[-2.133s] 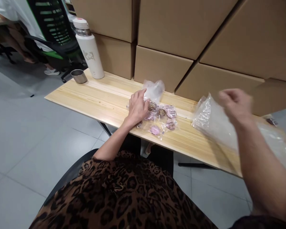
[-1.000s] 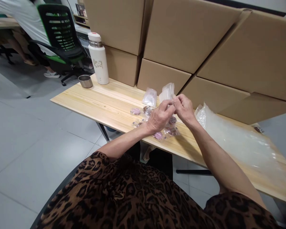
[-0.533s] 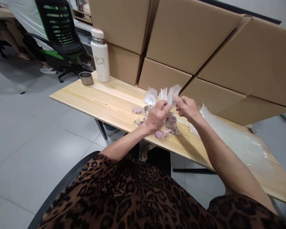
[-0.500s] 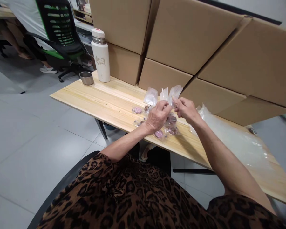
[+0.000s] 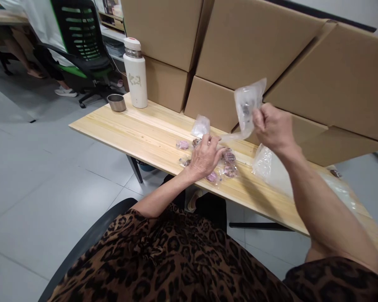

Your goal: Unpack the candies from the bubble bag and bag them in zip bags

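- Your right hand [image 5: 272, 126] is raised above the table [image 5: 138, 134], fingers curled tight, pinching a small clear bag [image 5: 247, 105] at its lower edge; the bag stands up from the fist, with something small and dark inside.
- Your left hand [image 5: 204, 157] lies palm down on the table, fingers spread loosely over a scatter of little packets [image 5: 228, 163], pink and brown pieces in clear wrap. Fingertips touch the packets; you can't tell whether any is gripped.
- One pink packet [image 5: 183, 144] sits just at 9 o'clock of that hand, apart from the rest.
- Another small clear bag [image 5: 200, 125] rests at 12 o'clock of the left hand, near the boxes.
- A big sheet of clear plastic [image 5: 280, 172] lies at 3 o'clock of the packets, under your right forearm.
- Surface: light wood table, long, running toward 10 o'clock.
- At the far end, 10 o'clock: a white bottle [image 5: 135, 73] upright, and a metal cup [image 5: 116, 102] just beside it.
- Brown cardboard boxes [image 5: 248, 37] are stacked along the back edge of the table.
- Room: grey tile floor [image 5: 34, 167]; a black and green office chair [image 5: 78, 37] at 11 o'clock with another person seated beyond it, mostly cut off.
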A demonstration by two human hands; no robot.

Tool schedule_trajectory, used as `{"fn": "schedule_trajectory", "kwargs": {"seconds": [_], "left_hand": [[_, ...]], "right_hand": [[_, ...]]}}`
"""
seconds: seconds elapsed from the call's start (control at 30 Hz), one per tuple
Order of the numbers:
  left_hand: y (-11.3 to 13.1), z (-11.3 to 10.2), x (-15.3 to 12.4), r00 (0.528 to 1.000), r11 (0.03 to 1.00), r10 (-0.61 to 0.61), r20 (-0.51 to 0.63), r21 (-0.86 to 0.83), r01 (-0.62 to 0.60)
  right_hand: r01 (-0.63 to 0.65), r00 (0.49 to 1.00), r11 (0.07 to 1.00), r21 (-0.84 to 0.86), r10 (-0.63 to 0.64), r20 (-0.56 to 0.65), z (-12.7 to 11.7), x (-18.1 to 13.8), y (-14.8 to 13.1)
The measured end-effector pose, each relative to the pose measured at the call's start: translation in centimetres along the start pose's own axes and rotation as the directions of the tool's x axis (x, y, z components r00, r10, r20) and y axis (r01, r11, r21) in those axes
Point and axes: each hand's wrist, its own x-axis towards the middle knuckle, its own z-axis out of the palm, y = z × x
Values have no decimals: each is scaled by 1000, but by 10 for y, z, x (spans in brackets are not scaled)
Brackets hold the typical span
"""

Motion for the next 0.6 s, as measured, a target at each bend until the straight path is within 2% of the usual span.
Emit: {"fn": "schedule_trajectory", "kwargs": {"seconds": [0.1,0.2,0.4,0.53,0.6], "left_hand": [[-1,-3,-8,999,999,-47,23,-25,48],[-1,0,-10,998,995,-63,14,-80,64],[2,7,0,994,982,-19,-109,-191,-2],[-1,5,1,997,983,-54,-47,-180,45],[-4,3,-1,996,982,-89,-4,-165,87]], "right_hand": [[-19,1000,961,-276,15,-14,-24,24,-2],[-5,999,904,-428,22,35,-31,39,-6],[34,992,874,-485,30,123,-29,46,-22],[-9,991,813,-582,84,101,-46,51,-38],[-27,993,791,-611,93,77,-60,57,-37]]}}
